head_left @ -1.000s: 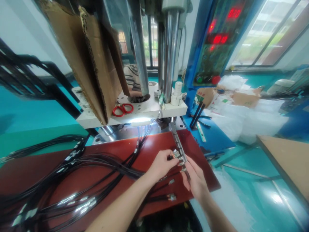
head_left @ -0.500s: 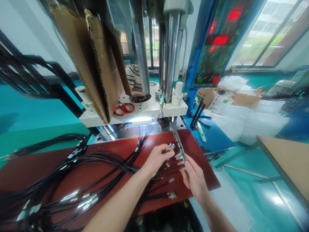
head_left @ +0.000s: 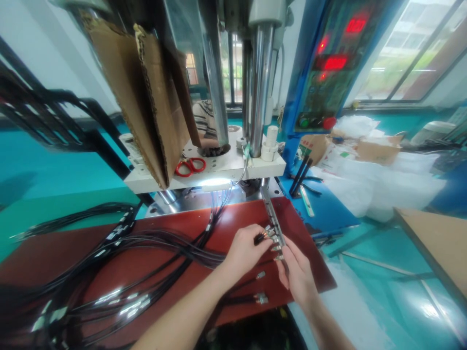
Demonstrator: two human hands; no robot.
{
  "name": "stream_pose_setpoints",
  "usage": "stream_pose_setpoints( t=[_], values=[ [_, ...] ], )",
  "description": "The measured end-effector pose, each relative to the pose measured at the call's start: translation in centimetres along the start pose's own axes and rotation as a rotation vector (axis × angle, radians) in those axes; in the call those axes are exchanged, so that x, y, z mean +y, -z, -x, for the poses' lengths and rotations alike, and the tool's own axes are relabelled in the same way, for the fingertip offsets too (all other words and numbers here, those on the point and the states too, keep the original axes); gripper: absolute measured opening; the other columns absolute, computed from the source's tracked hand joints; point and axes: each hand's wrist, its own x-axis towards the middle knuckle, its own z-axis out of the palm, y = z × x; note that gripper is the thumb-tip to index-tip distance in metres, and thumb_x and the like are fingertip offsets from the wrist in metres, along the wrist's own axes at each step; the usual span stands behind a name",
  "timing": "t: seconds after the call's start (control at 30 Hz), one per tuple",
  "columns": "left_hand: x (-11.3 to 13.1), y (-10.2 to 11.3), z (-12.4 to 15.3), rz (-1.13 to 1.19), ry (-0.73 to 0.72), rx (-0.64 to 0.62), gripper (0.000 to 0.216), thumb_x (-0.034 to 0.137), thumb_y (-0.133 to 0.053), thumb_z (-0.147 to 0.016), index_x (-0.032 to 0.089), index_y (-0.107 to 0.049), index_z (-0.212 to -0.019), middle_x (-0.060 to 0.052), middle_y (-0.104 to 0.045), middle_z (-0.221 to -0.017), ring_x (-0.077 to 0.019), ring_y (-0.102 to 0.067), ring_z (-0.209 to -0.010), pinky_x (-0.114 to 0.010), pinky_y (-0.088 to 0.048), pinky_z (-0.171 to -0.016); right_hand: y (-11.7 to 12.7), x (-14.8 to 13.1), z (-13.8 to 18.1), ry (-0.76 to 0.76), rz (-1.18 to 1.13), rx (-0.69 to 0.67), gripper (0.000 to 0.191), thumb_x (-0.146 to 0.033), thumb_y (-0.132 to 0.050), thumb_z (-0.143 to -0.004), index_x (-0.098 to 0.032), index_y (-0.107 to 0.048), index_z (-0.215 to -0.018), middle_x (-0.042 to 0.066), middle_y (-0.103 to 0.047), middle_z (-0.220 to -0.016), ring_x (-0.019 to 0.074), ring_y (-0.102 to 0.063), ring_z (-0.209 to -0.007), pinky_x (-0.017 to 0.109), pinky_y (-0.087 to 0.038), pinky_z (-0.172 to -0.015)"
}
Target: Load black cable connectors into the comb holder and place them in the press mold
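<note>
My left hand [head_left: 245, 250] pinches a black cable by its metal connector end [head_left: 269, 232], right at the side of a long slotted metal bar [head_left: 274, 218]. Several more connectors [head_left: 276, 248] sit along the bar's near part. My right hand [head_left: 298, 267] is closed around the bar's near end, thumb on top. Below the hands, loose cable ends with metal connectors [head_left: 261, 298] lie on the red-brown board [head_left: 146, 282]. Whether the pinched connector is seated in a slot is hidden by the fingers.
Bundles of black cables [head_left: 160, 238] spread over the board's left side. Behind it stands a press with a white plate [head_left: 233, 170], carrying red-handled scissors [head_left: 190, 166] and cardboard [head_left: 146, 97]. At right are a blue shelf [head_left: 328, 218] with tools, white bags [head_left: 383, 184] and a table corner [head_left: 434, 243].
My left hand has moved slightly right and down, bringing the connector up against the bar. My right hand keeps its hold on the bar. The view has shifted a little.
</note>
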Motion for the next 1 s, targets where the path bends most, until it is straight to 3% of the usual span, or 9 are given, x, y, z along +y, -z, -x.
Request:
stream_pose_setpoints(
  t=[0.33,0.63,0.8,1.0],
  values=[
    [-0.8,-0.3,-1.7,0.216,0.284,-0.074,0.018,0.029,-0.052,-0.066,0.015,-0.047,-0.055,0.006,-0.04,-0.049,-0.0078,-0.035,-0.048,-0.021,-0.027,-0.048,-0.1,-0.2,0.2,0.011,-0.023,-0.024,0.052,-0.046,-0.05,-0.081,-0.015,-0.045,-0.123,-0.008,-0.038,-0.04,0.0044,-0.029,-0.03,0.014,-0.022,-0.028],
    [-1.3,0.2,-1.6,0.307,0.237,-0.044,0.015,0.026,-0.055,-0.065,0.013,-0.051,-0.058,0.004,-0.044,-0.054,-0.0082,-0.039,-0.052,-0.021,-0.03,-0.052,-0.5,0.0,0.2,0.054,0.134,-0.05,0.056,-0.052,-0.052,-0.077,-0.02,-0.048,-0.122,-0.004,-0.044,-0.051,0.0082,-0.037,-0.04,0.018,-0.032,-0.033],
    [-1.0,0.8,-1.3,0.566,0.332,-0.132,0.028,0.038,-0.064,-0.063,0.013,-0.052,-0.062,0.004,-0.047,-0.054,-0.0067,-0.039,-0.049,-0.02,-0.03,-0.05,-0.6,-0.6,0.1,0.022,0.075,-0.047,0.056,-0.05,-0.05,-0.079,-0.015,-0.046,-0.123,-0.008,-0.038,-0.042,0.0049,-0.028,-0.032,0.015,-0.022,-0.028],
    [-1.7,1.6,-2.3,0.83,0.395,-0.196,0.032,0.041,-0.064,-0.064,0.01,-0.059,-0.07,0.0,-0.051,-0.059,-0.0057,-0.042,-0.05,-0.019,-0.029,-0.049,-0.2,-0.3,0.1,-0.047,-0.061,0.022,0.052,-0.047,-0.057,-0.076,-0.02,-0.049,-0.119,-0.005,-0.045,-0.052,0.0034,-0.031,-0.034,0.013,-0.026,-0.029]
  ],
)
